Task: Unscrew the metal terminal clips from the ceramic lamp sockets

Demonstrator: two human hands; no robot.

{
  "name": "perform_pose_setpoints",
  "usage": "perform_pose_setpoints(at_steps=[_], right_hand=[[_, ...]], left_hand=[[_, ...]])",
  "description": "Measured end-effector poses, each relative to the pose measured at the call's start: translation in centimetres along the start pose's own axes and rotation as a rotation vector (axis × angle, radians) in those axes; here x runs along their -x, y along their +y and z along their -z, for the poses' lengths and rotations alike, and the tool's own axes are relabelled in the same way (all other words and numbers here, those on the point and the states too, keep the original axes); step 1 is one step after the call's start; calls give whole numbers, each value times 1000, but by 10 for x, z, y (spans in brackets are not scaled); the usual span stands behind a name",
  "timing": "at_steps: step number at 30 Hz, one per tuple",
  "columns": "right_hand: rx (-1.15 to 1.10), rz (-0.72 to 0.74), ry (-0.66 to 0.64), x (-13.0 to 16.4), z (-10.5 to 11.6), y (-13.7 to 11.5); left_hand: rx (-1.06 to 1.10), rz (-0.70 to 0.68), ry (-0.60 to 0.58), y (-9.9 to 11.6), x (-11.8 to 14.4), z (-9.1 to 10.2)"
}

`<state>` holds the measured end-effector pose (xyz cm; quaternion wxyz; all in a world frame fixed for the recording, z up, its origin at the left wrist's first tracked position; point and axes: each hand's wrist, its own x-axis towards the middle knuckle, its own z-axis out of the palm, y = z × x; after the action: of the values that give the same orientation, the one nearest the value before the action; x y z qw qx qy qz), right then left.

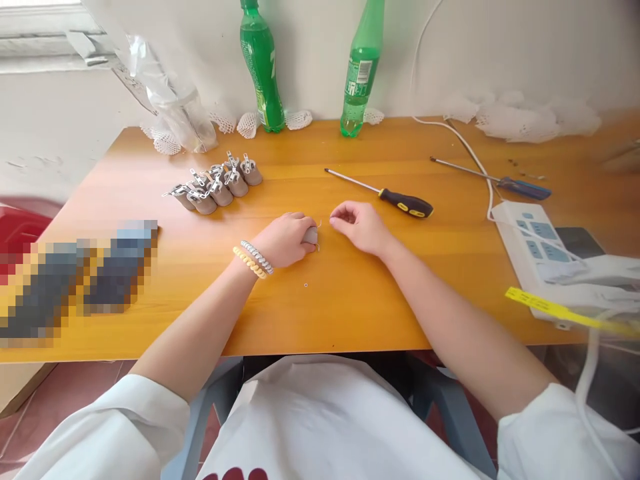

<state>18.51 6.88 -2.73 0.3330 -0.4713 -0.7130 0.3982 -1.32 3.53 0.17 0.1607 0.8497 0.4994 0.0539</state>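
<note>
The left hand (pixel 284 239) is closed around a small grey piece (pixel 311 235), thumb on the near side and fingers over the far side, so that only its rounded end shows on the right. Thin wire ends stick out beside that piece, above and below it. The piece is low over the middle of the desk (pixel 280 320); whether it touches the wood cannot be told. The right hand (pixel 363 228) is just to the right, apart from the piece, its fingers curled and the thumb and forefinger drawn toward each other; whether anything is between their tips cannot be told. A tiny ring (pixel 306 285) lies on the wood just nearer the person than the left hand's fingers. Beyond the left hand, to the left, a group of grey cylinders (pixel 220 192) with metal tabs on top stands close together. A screwdriver (pixel 407 203) with a black and yellow handle lies beyond the right hand, its tip pointing to the far left. Farther right are a blue-handled screwdriver (pixel 524 188) and a white power strip (pixel 515 243). Two green bottles (pixel 263 73) stand at the back by the wall.
</note>
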Motion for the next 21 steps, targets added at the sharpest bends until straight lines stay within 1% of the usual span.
perform_pose_setpoints(at_steps=[3, 7, 9, 13, 16, 21], right_hand=[[105, 67, -36, 12, -4, 0], [214, 190, -63, 20, -4, -3], [223, 226, -63, 21, -5, -5], [174, 217, -42, 26, -7, -8], [118, 222, -17, 30, -7, -12], [94, 297, -39, 36, -8, -20]], left_hand=[[100, -25, 70, -6, 3, -6], [258, -84, 199, -12, 13, -11], [321, -96, 261, -14, 17, -12], [444, -78, 359, -14, 19, -16], [515, -71, 396, -13, 18, -21], [596, -76, 402, -10, 17, -25]])
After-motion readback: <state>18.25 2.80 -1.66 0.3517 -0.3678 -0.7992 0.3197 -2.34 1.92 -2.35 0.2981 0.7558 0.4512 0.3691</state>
